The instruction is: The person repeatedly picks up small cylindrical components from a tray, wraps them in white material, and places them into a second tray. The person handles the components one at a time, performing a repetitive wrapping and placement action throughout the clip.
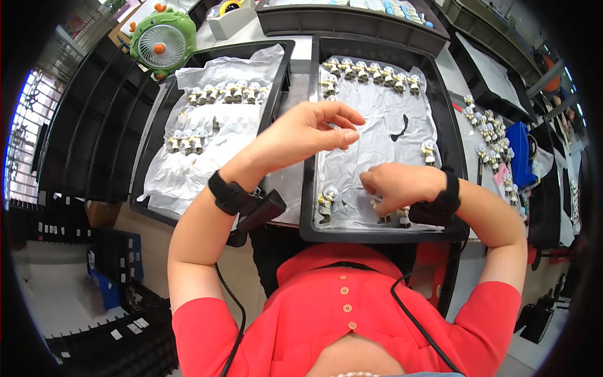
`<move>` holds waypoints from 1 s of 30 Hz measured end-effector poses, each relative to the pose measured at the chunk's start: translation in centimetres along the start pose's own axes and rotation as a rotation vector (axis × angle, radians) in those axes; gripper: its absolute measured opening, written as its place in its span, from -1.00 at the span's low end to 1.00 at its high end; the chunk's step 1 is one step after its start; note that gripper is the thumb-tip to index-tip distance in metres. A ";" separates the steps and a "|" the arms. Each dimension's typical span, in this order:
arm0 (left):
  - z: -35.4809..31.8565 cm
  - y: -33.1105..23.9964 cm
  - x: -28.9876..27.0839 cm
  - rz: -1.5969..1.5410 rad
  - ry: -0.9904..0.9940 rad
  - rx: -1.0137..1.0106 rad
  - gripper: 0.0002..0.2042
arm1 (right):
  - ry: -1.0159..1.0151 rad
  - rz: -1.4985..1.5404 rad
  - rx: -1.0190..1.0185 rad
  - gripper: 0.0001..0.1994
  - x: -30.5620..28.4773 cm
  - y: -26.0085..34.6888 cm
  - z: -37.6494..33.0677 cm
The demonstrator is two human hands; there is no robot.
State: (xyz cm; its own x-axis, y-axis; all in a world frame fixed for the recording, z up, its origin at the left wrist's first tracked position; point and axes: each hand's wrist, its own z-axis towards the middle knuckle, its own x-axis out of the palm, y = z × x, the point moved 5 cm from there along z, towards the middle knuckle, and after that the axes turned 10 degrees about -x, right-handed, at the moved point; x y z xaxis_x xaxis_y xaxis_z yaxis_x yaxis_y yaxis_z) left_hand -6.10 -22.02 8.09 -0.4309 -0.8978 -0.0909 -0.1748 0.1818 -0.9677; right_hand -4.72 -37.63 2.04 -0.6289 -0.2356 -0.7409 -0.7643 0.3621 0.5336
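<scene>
The right hand [402, 185] partly hides figurines [404, 218], its grip seemingly unclear.

At the upper left stands a green fan [162, 48], to its right a yellow roll [224, 9] in a pale holder [232, 26], at the far left a barred window [31, 132], and on the right a blue bin [520, 154] near a pink slip of paper [500, 174].

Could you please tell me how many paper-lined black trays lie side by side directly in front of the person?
2: the left tray, holding figurines, and the right tray, with the right hand over its near part.
</scene>
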 end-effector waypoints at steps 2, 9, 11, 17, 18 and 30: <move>0.4 1.5 -0.4 -0.025 -0.052 -0.029 -0.65 | -0.210 0.063 -0.088 -0.62 -3.4 1.3 -0.1; 0.9 3.2 0.2 -0.507 -0.018 -0.108 -0.56 | -0.852 0.544 -0.326 -0.63 -8.1 1.1 0.1; 1.3 3.6 0.0 -0.503 -0.022 -0.099 -0.52 | -0.896 0.487 -0.370 -0.62 -7.8 0.6 0.5; 1.3 3.5 0.5 -0.363 -0.117 -0.019 -0.49 | -0.907 0.371 -0.385 -0.46 -6.8 0.0 1.1; 1.3 3.5 0.5 -0.417 -0.115 -0.026 -0.50 | -0.911 0.324 -0.411 -0.42 -6.9 0.4 1.0; 1.7 3.5 -0.1 -0.743 0.048 0.054 -0.51 | -0.898 0.346 -0.310 -0.28 -5.6 -1.1 1.6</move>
State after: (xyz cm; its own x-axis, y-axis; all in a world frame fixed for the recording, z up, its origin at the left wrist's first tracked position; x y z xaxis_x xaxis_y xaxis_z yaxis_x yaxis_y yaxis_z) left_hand -5.16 -22.00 4.33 -0.2543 -0.7578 0.6008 -0.3919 -0.4872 -0.7804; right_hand -0.09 -35.23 4.93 -0.5803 0.6505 -0.4901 -0.6444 0.0013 0.7647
